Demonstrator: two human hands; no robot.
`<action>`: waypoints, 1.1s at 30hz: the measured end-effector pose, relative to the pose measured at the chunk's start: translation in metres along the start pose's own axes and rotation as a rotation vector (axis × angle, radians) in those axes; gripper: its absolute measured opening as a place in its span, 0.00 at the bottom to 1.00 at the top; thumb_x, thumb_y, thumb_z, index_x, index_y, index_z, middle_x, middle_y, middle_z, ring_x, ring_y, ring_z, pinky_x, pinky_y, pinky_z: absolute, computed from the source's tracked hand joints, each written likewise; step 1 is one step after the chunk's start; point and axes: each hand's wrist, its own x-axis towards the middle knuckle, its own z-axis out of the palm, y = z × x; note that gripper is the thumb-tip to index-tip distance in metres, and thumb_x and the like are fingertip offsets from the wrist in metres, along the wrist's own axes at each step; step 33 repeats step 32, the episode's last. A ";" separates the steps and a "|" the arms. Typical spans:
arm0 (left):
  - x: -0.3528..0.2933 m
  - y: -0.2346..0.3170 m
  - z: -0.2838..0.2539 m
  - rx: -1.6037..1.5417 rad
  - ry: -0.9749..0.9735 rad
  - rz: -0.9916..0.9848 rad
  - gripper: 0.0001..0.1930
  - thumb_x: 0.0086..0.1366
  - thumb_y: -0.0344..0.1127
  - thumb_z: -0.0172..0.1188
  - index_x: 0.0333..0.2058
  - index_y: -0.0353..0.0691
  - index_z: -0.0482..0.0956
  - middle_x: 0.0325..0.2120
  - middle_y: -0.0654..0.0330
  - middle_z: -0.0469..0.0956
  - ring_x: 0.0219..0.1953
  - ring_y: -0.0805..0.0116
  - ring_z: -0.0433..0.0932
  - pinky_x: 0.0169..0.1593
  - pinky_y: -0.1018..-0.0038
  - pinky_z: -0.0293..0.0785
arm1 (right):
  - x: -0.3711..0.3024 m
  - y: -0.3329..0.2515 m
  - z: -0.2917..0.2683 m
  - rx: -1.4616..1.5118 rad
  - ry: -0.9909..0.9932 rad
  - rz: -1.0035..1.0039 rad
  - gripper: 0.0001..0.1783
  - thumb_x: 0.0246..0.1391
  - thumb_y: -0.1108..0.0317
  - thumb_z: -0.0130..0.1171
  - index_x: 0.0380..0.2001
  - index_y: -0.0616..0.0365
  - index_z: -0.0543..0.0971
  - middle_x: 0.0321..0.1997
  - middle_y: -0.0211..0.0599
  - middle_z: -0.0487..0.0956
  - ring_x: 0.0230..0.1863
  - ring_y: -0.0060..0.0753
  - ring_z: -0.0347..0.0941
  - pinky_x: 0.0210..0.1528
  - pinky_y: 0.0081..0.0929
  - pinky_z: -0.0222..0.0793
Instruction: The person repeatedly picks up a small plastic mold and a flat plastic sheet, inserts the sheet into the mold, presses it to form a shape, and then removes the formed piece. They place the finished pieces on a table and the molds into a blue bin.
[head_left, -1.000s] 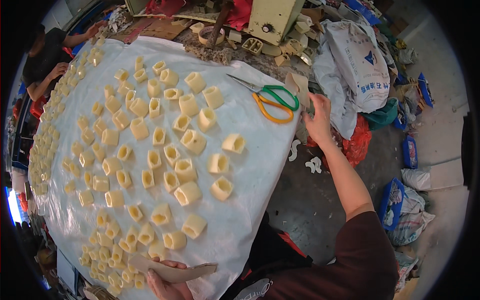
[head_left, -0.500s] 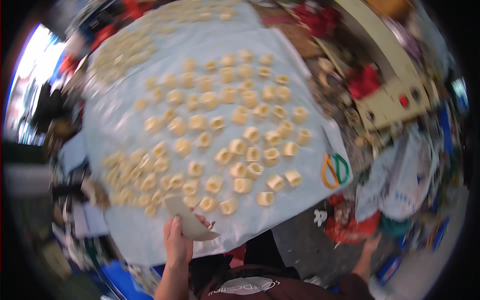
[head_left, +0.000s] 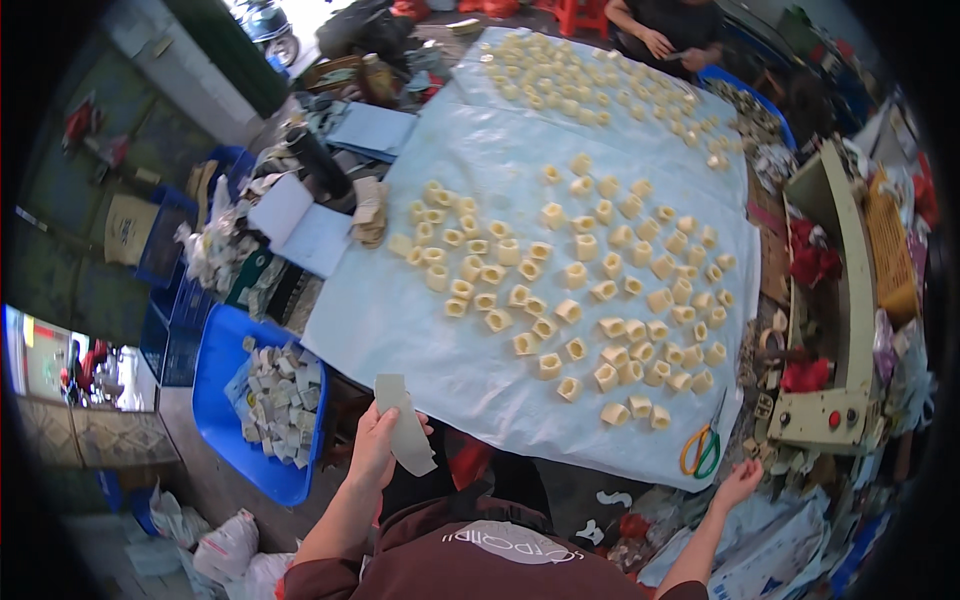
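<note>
My left hand (head_left: 374, 446) is closed on a flat grey-green strip (head_left: 404, 428), gripped along its side and held upright in front of the table's near edge. Off the table's near right corner is my right hand (head_left: 738, 484), its fingers loosely curled and apart, with nothing visible in them. Close to it lie scissors (head_left: 702, 446) with one orange and one green handle loop. Many short, pale yellow ring-shaped pieces (head_left: 575, 276) stand and lie across the pale blue table cover (head_left: 450, 380).
A blue tub (head_left: 214, 400) of small grey-white pieces stands left of the table. Along the right side is a cream machine housing (head_left: 835, 300) with red cloth. Another person (head_left: 670, 35) works at the far end. Plastic bags (head_left: 760, 540) lie at the lower right.
The view has swung left, bringing the blue tub and the other person into sight. My right hand has come up toward the scissors. My left hand still grips the strip.
</note>
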 end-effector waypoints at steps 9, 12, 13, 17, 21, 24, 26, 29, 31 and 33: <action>0.024 0.038 -0.092 -0.047 0.186 0.125 0.14 0.64 0.34 0.43 0.47 0.36 0.60 0.32 0.50 0.74 0.31 0.59 0.77 0.34 0.66 0.78 | -0.061 -0.272 0.195 0.453 -0.471 -0.220 0.12 0.56 0.69 0.52 0.42 0.63 0.69 0.37 0.33 0.73 0.30 0.20 0.69 0.34 0.18 0.67; 0.063 0.072 -0.121 -0.006 0.232 0.216 0.12 0.64 0.31 0.47 0.45 0.35 0.66 0.32 0.56 0.74 0.30 0.65 0.78 0.34 0.71 0.77 | -0.108 -0.343 0.249 0.465 -0.654 -0.274 0.12 0.55 0.68 0.54 0.41 0.63 0.71 0.35 0.31 0.73 0.30 0.19 0.69 0.33 0.17 0.66; 0.081 0.084 -0.129 0.021 0.245 0.248 0.11 0.64 0.31 0.48 0.44 0.35 0.67 0.31 0.58 0.74 0.29 0.66 0.78 0.33 0.72 0.77 | -0.123 -0.368 0.264 0.446 -0.709 -0.294 0.12 0.55 0.67 0.54 0.40 0.63 0.71 0.34 0.31 0.74 0.30 0.19 0.68 0.33 0.17 0.66; 0.145 0.138 -0.153 0.012 0.207 0.318 0.07 0.63 0.31 0.51 0.38 0.35 0.73 0.26 0.63 0.76 0.26 0.75 0.76 0.31 0.78 0.72 | -0.168 -0.469 0.344 0.369 -0.884 -0.500 0.09 0.55 0.67 0.55 0.35 0.62 0.74 0.28 0.30 0.74 0.28 0.18 0.68 0.32 0.18 0.65; 0.196 0.175 -0.182 0.025 0.121 0.410 0.09 0.63 0.33 0.54 0.38 0.34 0.73 0.27 0.65 0.76 0.29 0.78 0.75 0.34 0.80 0.71 | -0.219 -0.585 0.449 0.395 -1.059 -0.695 0.08 0.54 0.68 0.56 0.34 0.62 0.75 0.24 0.31 0.75 0.25 0.18 0.67 0.29 0.19 0.65; 0.218 0.205 -0.198 -0.048 0.155 0.407 0.07 0.60 0.30 0.57 0.36 0.33 0.74 0.28 0.63 0.77 0.30 0.80 0.74 0.35 0.82 0.70 | -0.254 -0.662 0.526 0.324 -1.177 -0.836 0.10 0.54 0.66 0.56 0.34 0.62 0.75 0.24 0.33 0.76 0.26 0.20 0.69 0.29 0.21 0.66; 0.231 0.219 -0.215 -0.111 0.202 0.391 0.07 0.58 0.26 0.59 0.35 0.31 0.75 0.29 0.61 0.77 0.30 0.80 0.74 0.36 0.82 0.70 | -0.278 -0.704 0.577 0.295 -1.217 -0.925 0.11 0.53 0.65 0.56 0.35 0.62 0.76 0.26 0.35 0.77 0.27 0.24 0.70 0.30 0.23 0.67; 0.250 0.224 -0.242 -0.173 0.252 0.376 0.08 0.57 0.25 0.59 0.36 0.31 0.75 0.28 0.61 0.78 0.30 0.79 0.75 0.36 0.82 0.70 | -0.307 -0.755 0.639 0.167 -1.224 -1.093 0.13 0.53 0.62 0.56 0.36 0.61 0.76 0.33 0.38 0.78 0.33 0.30 0.72 0.36 0.27 0.68; 0.261 0.221 -0.262 -0.136 0.280 0.385 0.10 0.55 0.24 0.60 0.37 0.31 0.76 0.29 0.60 0.78 0.30 0.77 0.75 0.38 0.80 0.71 | -0.322 -0.779 0.677 0.088 -1.251 -1.215 0.14 0.53 0.61 0.56 0.37 0.60 0.77 0.36 0.40 0.78 0.36 0.32 0.72 0.43 0.29 0.65; 0.265 0.217 -0.272 -0.131 0.288 0.394 0.11 0.55 0.25 0.61 0.38 0.32 0.76 0.29 0.60 0.78 0.30 0.76 0.75 0.38 0.79 0.71 | -0.329 -0.786 0.697 0.055 -1.290 -1.264 0.15 0.52 0.60 0.57 0.38 0.60 0.77 0.38 0.41 0.78 0.38 0.33 0.72 0.47 0.30 0.63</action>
